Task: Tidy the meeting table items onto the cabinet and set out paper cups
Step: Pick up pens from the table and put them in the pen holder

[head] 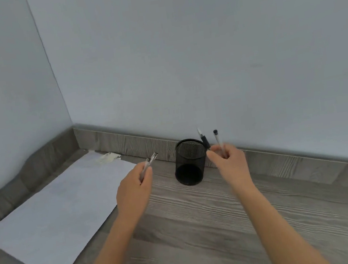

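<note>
Your left hand point(134, 186) is curled around the lower part of a clear pen point(150, 161). Its long axis slants up and to the right, and the free end points toward the rim of the mesh pen holder point(189, 163). Motion blur hides whether a second pen lies alongside it.

Your right hand point(230, 164) pinches two pens near their lower ends. Both stand close to upright above your fingers. The black pen point(205, 141) leans slightly left with a pale tip on top. The capped clear pen point(218, 140) leans the same way, dark cap uppermost.

The holder stands upright on the grey wood-grain desk point(203, 238) between your hands, just before the raised back edge. A white paper sheet point(58, 212) lies flat to the left, with a crumpled scrap point(108, 157) at its far corner.
</note>
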